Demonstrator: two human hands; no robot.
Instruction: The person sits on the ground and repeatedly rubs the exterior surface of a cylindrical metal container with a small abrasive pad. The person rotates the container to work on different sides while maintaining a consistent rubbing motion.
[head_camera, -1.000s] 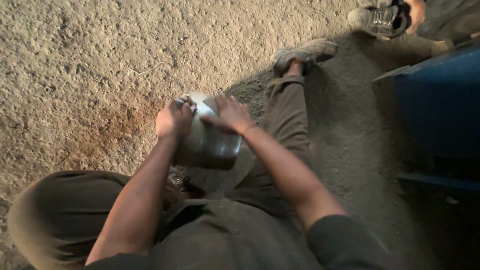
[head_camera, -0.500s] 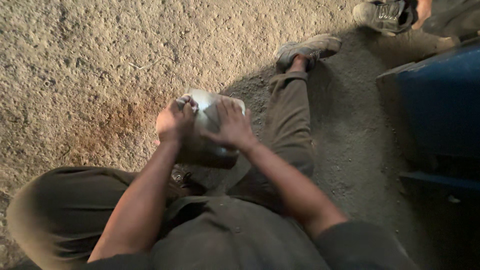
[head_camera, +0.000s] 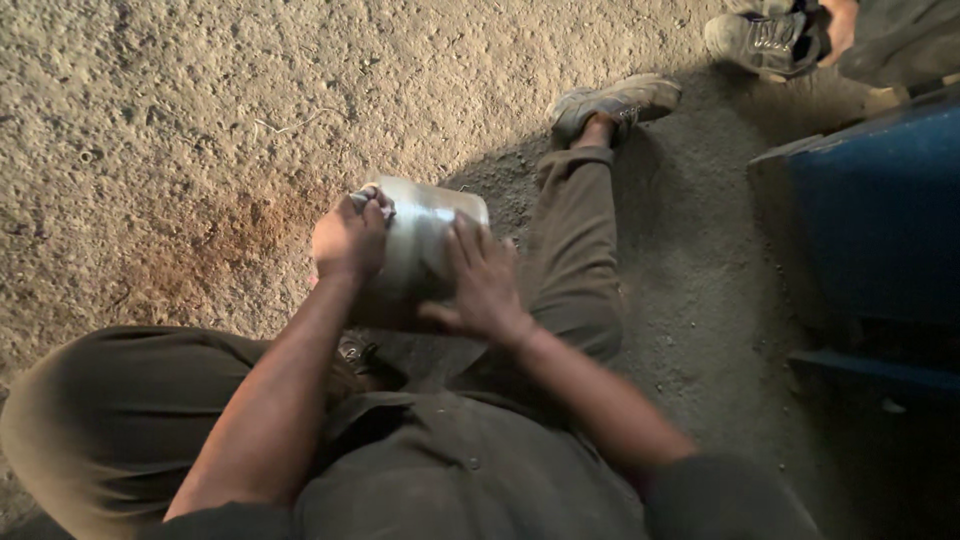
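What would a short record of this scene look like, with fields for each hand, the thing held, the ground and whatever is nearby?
Left hand: curled over the left top edge of the metal piece, fingers closed on it
Right hand: laid flat on its right side, fingers spread
Thing held: shiny, curved metal piece, over the lap
Posture: seated, right leg stretched out, worn shoe
Ground: rough, sandy, with a rust-coloured stain
Nearby: blue box; another person's shoe

A single head-worn camera looks steeply down, close over the seated person's lap and rough ground (head_camera: 180, 120), slightly blurred.
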